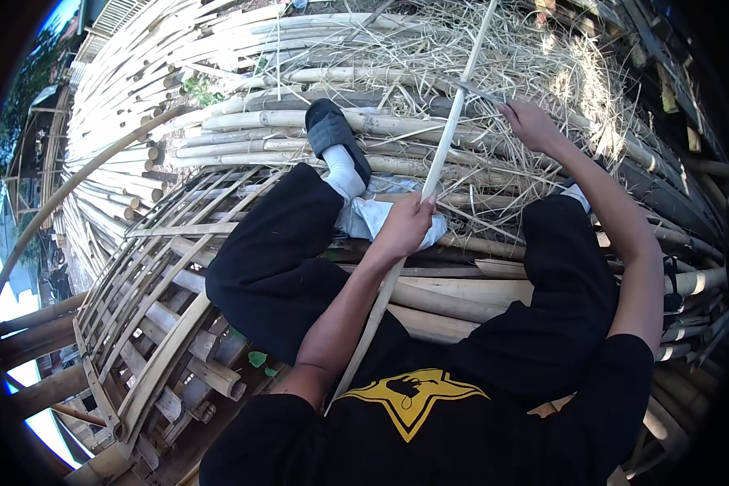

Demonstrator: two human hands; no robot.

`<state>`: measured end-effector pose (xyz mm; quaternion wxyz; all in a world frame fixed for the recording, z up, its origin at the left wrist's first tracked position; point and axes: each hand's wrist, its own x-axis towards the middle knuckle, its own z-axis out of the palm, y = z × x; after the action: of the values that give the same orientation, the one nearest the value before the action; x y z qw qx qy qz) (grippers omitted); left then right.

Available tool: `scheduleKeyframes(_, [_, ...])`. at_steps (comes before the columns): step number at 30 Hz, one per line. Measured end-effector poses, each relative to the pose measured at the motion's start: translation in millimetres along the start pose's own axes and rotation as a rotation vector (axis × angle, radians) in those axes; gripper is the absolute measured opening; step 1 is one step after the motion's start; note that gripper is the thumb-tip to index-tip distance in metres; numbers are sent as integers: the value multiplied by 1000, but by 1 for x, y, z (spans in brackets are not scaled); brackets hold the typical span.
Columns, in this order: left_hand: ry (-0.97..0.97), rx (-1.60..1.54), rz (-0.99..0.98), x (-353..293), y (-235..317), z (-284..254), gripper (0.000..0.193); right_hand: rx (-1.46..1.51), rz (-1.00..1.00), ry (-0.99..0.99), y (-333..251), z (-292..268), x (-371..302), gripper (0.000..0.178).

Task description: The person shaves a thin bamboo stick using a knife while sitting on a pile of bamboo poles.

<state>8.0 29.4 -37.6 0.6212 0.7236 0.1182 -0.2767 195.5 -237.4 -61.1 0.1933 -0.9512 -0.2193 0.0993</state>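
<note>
Nearest the camera is the person's black short-sleeved shirt with a yellow star-shaped print (413, 397), and just past it the black trousers (283, 251) of two bent legs, the left foot in a white sock and dark slide sandal (332, 134) resting on the poles ahead. Under and around the seated person spreads a great stack of pale bamboo poles (243, 121), with a curved lattice frame of split bamboo slats (154, 283) on the near left and a heap of dry straw-coloured shavings (494, 73) on the far right. A long thin pale bamboo strip (454, 121) runs from the lap up and away to the far edge. The left hand (405, 227) is closed round the strip near its middle, over a white cloth (373, 219) on the knee. The right hand (530, 121) is farther up, fingers curled on what seems a small dark blade (470, 87) laid against the strip. The work looks like shaving or splitting the strip; the next stroke calls for a firm left-hand hold and a steady blade angle along the grain.
</note>
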Motion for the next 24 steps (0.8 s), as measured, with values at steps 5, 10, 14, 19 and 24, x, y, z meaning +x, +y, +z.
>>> scheduleKeyframes(5, [81, 86, 43, -2, -17, -2, 33, 128, -230, -219, -83, 29, -44, 37])
scheduleKeyframes(10, [2, 128, -1, -18, -5, 4, 31, -29, 122, 1, 12, 9, 6, 39])
scheduleKeyframes(14, [-130, -191, -119, -27, 16, 3, 28, -134, 566, 325, 142, -66, 18, 53])
scheduleKeyframes(19, [-108, -261, -172, -24, 17, 0, 27, 200, 326, 217, 14, -42, -3, 47])
scheduleKeyframes(24, [-105, -294, -161, -24, 19, 3, 31, 173, -212, -135, -69, 13, -39, 34])
